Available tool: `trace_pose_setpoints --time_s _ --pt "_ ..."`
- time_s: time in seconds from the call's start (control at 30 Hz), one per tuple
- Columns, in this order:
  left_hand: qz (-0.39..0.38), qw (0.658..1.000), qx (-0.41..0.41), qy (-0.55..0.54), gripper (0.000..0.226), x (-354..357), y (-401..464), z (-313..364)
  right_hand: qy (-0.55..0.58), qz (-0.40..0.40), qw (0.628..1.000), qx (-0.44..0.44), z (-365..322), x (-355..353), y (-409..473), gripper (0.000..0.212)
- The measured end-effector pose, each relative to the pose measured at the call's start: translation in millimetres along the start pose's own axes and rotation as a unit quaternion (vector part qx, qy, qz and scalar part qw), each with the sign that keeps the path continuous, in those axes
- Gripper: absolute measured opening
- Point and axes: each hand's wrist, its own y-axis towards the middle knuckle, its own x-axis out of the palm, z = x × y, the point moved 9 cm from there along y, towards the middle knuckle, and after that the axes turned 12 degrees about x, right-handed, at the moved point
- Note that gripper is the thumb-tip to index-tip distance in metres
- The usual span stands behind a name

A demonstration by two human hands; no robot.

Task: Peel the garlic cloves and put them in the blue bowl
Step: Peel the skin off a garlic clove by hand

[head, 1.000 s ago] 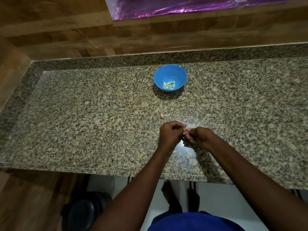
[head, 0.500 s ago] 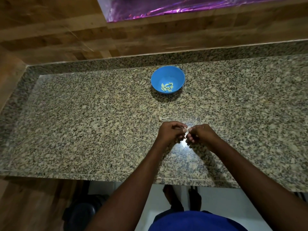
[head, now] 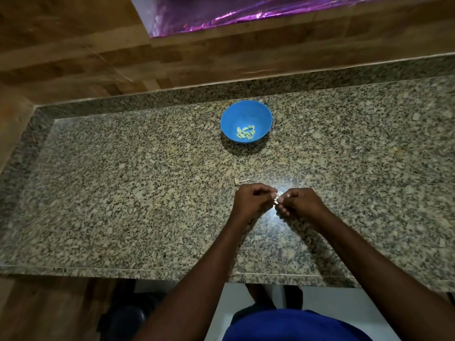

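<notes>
While we look down at our two hands, we see the left hand [head: 251, 201] and the right hand [head: 301, 204] meet over the tabletop [head: 123, 193]. The fingers [head: 270, 193] of both hands are curled, and together they pinch one small pale garlic clove [head: 276, 200] right between the fingertips. It is too small for us to tell how much skin is left on it.

Since a second ago, our fingers have turned the clove a little, and a bit more of its pale side shows. We think the skin is coming off, so this clove may soon be ready to drop in.

Just past the left fingers lies a thin bit of stem [head: 241, 181], the same as before. Well beyond the fingers sits the blue bowl [head: 246, 112] with peeled cloves [head: 245, 132] in it. The bowl looks a touch nearer to the hands now, but only because our head moved.
</notes>
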Motion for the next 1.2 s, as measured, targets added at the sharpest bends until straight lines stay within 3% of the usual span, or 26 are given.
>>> trace_pose_setpoints --time_s 0.1,0.3,0.5,0.67,0.97,1.1,1.2 --pt "0.01 1.0 0.009 0.018 0.007 -5.6 1.8 -4.0 0.011 -0.001 1.0 0.006 -0.3 1.3 -0.4 0.012" --pt "0.007 1.0 -0.019 0.024 0.019 -7.0 5.7 -11.4 -0.022 0.031 0.997 -0.066 -10.3 -6.4 2.5 0.011" --pt "-0.015 0.999 0.0 0.039 0.007 -4.9 13.4 -5.1 0.006 0.022 0.998 -0.056 -7.1 -7.7 7.5 0.022" --pt "0.042 0.995 0.043 0.081 0.003 -11.6 28.1 8.6 0.007 0.044 0.998 -0.039 -2.1 -12.5 13.1 0.02" --pt "0.065 0.951 0.137 0.27 0.018 -4.9 70.9 29.3 -0.1 0.114 0.984 -0.09 -10.8 -23.8 4.1 0.03" --pt "0.081 0.938 0.146 0.305 0.024 -17.9 57.2 27.3 -0.163 0.171 0.961 -0.142 -20.8 -33.7 -13.4 0.027" --pt "0.045 0.91 0.189 0.366 0.027 -11.2 37.3 27.5 -0.19 0.217 0.937 -0.199 -24.1 -39.9 -22.4 0.027"
